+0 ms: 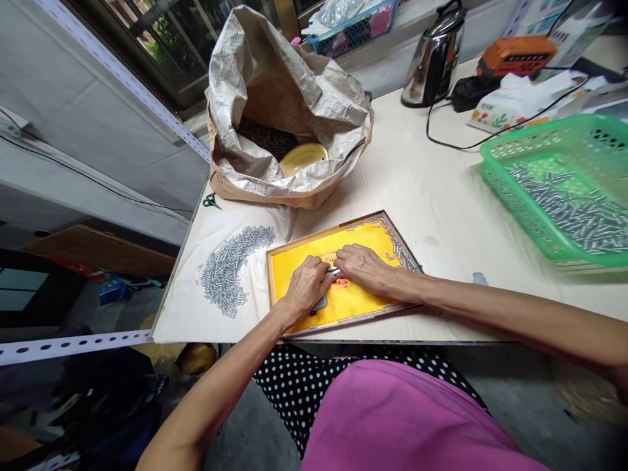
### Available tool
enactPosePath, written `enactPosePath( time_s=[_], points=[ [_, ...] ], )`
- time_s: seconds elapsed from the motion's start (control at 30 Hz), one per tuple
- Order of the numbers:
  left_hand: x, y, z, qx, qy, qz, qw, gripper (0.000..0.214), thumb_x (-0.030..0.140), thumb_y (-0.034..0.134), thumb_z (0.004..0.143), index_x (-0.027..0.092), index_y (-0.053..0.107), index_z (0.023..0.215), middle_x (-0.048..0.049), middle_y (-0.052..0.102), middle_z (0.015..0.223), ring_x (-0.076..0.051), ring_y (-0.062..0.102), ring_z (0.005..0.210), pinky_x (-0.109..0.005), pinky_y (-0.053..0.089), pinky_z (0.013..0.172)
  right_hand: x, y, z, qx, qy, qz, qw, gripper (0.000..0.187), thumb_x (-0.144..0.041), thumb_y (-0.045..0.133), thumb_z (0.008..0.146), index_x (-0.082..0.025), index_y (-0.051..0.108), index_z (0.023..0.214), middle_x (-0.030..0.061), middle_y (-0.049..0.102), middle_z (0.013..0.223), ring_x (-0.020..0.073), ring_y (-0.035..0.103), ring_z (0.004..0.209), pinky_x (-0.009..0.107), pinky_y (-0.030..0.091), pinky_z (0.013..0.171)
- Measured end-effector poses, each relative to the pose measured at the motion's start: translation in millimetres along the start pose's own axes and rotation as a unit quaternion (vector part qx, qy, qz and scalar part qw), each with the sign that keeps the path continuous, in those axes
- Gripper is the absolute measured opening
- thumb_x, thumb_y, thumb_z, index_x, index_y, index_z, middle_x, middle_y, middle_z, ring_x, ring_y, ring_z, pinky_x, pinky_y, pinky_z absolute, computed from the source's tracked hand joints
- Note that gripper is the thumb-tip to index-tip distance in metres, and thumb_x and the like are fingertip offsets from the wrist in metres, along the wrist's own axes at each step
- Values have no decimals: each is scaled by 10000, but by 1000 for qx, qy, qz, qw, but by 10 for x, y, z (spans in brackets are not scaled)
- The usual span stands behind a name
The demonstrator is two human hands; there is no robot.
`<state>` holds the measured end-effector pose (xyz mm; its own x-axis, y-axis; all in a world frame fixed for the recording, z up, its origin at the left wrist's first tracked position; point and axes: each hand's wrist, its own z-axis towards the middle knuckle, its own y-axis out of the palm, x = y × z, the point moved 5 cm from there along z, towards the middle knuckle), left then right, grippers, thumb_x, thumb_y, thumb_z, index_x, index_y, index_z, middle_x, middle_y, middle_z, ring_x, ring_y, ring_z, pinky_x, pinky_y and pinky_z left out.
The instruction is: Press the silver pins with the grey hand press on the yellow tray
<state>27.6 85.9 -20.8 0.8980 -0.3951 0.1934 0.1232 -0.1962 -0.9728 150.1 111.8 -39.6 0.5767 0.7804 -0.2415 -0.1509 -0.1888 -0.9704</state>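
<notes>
My left hand (308,282) and my right hand (364,267) meet over a shallow tray (294,258) with a yellow bottom. The fingers of both are closed around a small silver metal piece (333,269), mostly hidden by the fingertips. Under my left hand, a grey flat object (321,303) lies partly covered on the yellow surface. Short silver metal pieces (400,252) line the tray's right end, with a few along its far edge. To the left of the tray, a curved heap of similar short metal pieces (228,268) rests on the table.
A large woven sack (294,186) with a yellow dish (304,158) inside stands behind the tray. Small scissors (212,201) lie near the left edge. At right are a green basket (515,203) of metal pieces, a kettle (434,55), a black cord and an orange box (515,55).
</notes>
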Motion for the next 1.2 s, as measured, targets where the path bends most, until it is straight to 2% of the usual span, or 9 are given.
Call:
enactPosePath(
  time_s=[0.13,0.27,0.33,0.53,0.7,0.8,0.9,1.07,1.2],
  points=[
    [-18,-2,-29,11,-23,9,1000,273,368,569,975,141,645,1108,-123,642,1046,-258,587,1017,-388,516,887,69,-54,13,22,23,5,999,205,-267,550,971,-117,666,1048,136,656,1008,259,541,970,359,401,799],
    [104,3,-127,68,-4,21,997,257,301,567,976,196,615,1206,-139,570,1321,-280,529,1215,-461,495,999,233,-116,11,22,-17,39,999,536,-518,670,880,-99,609,1209,170,620,1155,289,520,1036,383,420,852],
    [210,41,-168,77,33,23,996,208,262,525,994,207,627,1167,-126,552,1360,-274,501,1259,-477,476,1034,325,-113,34,15,-25,59,998,452,-476,594,942,-106,618,1202,162,628,1139,267,529,1022,373,413,863],
    [413,158,-178,16,73,-11,997,264,262,419,1037,166,649,950,-94,636,961,-231,567,979,-380,521,876,460,-113,180,71,17,-28,997,209,-177,486,967,-167,695,975,118,669,999,246,512,963,346,360,795],
    [475,98,-253,48,100,-15,994,250,269,441,1036,167,668,1023,-84,652,979,-211,579,959,-341,512,862,533,-99,157,89,-36,-11,995,215,-189,478,978,-161,687,936,102,659,940,223,509,894,325,357,772],
    [147,-89,-398,137,27,-12,990,241,285,470,1026,184,682,1084,-93,660,1058,-210,584,992,-332,507,866,644,-91,76,96,-44,-15,994,233,-186,458,985,-180,686,936,95,659,934,233,512,908,339,356,781],
    [-570,-354,-670,225,-176,26,958,271,252,453,1018,182,713,985,-100,670,1006,-224,584,968,-335,494,831,678,-122,17,108,-21,-49,993,231,-183,465,979,-206,694,959,100,668,993,262,513,952,366,351,784],
    [-1611,-484,-975,167,-419,33,892,288,283,486,982,145,739,973,-136,707,1059,-275,618,1020,-351,460,835,329,-140,-32,103,13,-13,995,268,-299,458,1015,-172,671,915,109,660,938,240,554,877,350,373,751],
    [-1830,-411,-864,140,-473,37,869,347,360,483,980,142,753,967,-155,720,1063,-291,659,976,-353,446,788,-50,-5,-124,63,-2,37,997,308,-435,506,1002,-185,649,892,82,672,914,224,599,846,338,395,744]
  ],
)
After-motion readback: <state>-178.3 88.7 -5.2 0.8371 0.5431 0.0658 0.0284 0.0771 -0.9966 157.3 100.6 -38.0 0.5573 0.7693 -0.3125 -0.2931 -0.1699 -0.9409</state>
